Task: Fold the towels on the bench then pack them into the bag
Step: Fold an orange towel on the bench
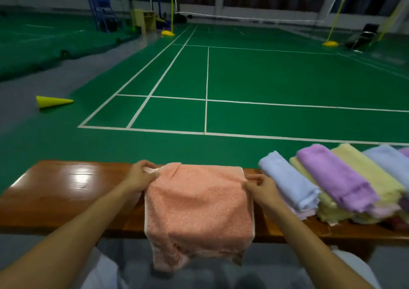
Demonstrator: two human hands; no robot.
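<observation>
Two hands work one towel: the left hand (141, 176) and right hand (259, 187) each pinch a far corner of the peach towel (197, 207), which lies across the bench (73, 191) with its near edge hanging over the front. That overhang could drag it off if either pinch slips. It looks thick, nubbly and soft, white-trimmed at the sides.
</observation>
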